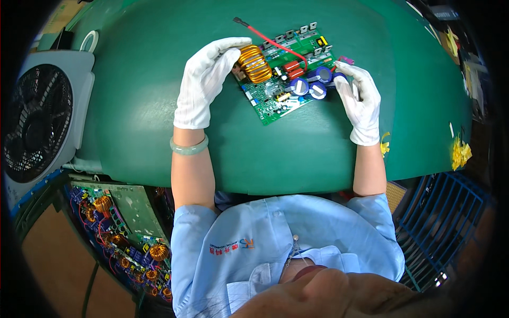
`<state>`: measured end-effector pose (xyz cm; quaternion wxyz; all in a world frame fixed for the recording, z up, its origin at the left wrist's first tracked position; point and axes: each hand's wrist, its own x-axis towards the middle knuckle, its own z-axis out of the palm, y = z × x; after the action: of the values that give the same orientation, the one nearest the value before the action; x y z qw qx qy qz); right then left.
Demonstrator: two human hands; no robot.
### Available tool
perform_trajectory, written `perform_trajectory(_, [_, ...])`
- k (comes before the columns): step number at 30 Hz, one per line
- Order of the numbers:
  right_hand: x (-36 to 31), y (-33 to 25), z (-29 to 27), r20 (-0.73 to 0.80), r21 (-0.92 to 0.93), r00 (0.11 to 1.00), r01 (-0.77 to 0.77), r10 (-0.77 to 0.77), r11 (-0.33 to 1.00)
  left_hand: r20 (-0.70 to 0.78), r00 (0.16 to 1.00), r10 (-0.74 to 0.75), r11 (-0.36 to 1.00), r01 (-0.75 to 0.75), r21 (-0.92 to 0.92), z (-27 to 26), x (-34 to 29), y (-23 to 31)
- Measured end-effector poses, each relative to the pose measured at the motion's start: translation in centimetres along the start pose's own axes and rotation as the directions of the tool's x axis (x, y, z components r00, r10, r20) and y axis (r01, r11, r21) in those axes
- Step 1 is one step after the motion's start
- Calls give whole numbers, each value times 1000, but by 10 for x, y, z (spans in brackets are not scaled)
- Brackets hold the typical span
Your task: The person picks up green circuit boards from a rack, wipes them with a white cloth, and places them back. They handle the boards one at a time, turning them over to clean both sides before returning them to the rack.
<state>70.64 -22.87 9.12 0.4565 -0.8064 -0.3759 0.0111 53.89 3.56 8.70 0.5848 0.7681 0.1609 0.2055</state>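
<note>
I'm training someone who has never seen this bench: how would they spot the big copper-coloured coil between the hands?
Against the green tabletop, find the green circuit board between the gloved left hand and right hand. The coil is at its left side, beside the left fingers. Its thick, shiny copper-coloured windings distinguish it from the red components and blue cylinders rightward.

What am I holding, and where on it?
A green circuit board, by opposite sides: left hand beside the copper coil, right hand beside the blue capacitors.
</note>
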Motion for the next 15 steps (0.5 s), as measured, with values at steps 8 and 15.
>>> perform_trajectory(8, [2, 9, -2, 91, 78, 995, 33, -40, 996, 49, 999, -6, 984, -3, 180, -4, -3, -8])
perform_trajectory(15, [4, 15, -2, 131, 117, 990, 39, -55, 992, 72, 997, -22, 934, -5, 357, -3, -4, -5])
